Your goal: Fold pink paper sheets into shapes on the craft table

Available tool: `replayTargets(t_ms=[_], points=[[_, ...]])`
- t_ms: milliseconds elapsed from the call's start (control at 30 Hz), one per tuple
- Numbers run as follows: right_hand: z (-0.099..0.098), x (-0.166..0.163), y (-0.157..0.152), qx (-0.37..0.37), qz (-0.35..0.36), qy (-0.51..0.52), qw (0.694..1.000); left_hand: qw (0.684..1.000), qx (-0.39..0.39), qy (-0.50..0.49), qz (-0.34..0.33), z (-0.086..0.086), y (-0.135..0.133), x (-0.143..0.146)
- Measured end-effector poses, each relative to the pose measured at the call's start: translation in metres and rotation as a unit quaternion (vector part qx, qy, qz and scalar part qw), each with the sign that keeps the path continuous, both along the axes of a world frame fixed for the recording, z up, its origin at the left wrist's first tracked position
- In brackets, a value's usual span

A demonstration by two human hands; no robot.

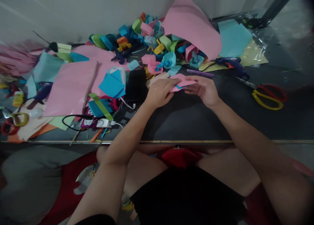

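Note:
Between my two hands is a folded pink paper piece (183, 84) with a strip of blue showing along it, held just above the dark tabletop. My left hand (160, 91) grips its left side, fingers laid over the top. On the other side, my right hand (204, 89) pinches the right edge between thumb and fingers. Behind the piece lies a purple stick (200, 73). A black phone (135, 85) rests to the left of my left hand. Scissors (267, 95) with red and yellow handles lie to the right of my right hand.
Small folded paper shapes (147, 38) are heaped at the back under a curled pink sheet (191, 28). A blue glue gun (233, 65) lies back right. Pink sheets (68, 87), blue paper (113, 84) and cables crowd the left. The table edge (186, 141) runs before my lap.

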State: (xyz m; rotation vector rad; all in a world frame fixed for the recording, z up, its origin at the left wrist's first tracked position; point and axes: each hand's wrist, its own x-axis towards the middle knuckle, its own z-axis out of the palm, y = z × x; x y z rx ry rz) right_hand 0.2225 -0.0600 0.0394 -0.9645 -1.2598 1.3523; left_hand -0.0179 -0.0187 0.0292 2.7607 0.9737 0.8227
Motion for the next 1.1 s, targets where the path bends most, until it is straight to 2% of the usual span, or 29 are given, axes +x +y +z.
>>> replayTargets(t_ms=[67, 100, 200, 267, 333, 433, 533, 733, 900, 1100], points=[[0.003, 0.002, -0.003, 0.084, -0.003, -0.059, 0.995, 0.999, 0.011, -0.030, 0.012, 0.000, -0.002, 0.000], [0.005, 0.003, -0.004, 0.129, -0.026, -0.106, 0.986, 0.999, 0.015, -0.043, 0.012, -0.001, -0.002, 0.000], [0.009, 0.004, -0.003, 0.233, -0.133, -0.242, 0.933, 0.998, 0.017, -0.064, -0.017, -0.004, -0.002, 0.001], [0.009, 0.005, -0.001, 0.262, -0.161, -0.285, 0.908, 0.997, 0.013, -0.060, -0.039, -0.005, -0.001, 0.002], [0.006, 0.007, 0.002, 0.277, -0.150, -0.285, 0.905, 0.998, 0.018, -0.052, -0.031, -0.006, -0.001, 0.003], [0.000, 0.009, 0.003, 0.274, -0.128, -0.273, 0.913, 0.997, 0.025, -0.067, 0.027, -0.009, -0.002, 0.005], [-0.003, 0.009, 0.002, 0.258, -0.129, -0.302, 0.909, 0.993, 0.026, -0.092, 0.071, -0.015, -0.002, 0.006], [-0.001, 0.008, -0.003, 0.263, -0.139, -0.329, 0.896, 0.989, 0.052, -0.118, 0.066, -0.022, -0.002, 0.007], [0.001, 0.007, -0.003, 0.298, -0.129, -0.353, 0.878, 0.990, 0.055, -0.111, 0.069, -0.016, -0.001, 0.006], [-0.001, 0.007, -0.001, 0.301, -0.104, -0.398, 0.860, 0.990, 0.081, -0.083, 0.075, -0.011, 0.000, 0.007]])
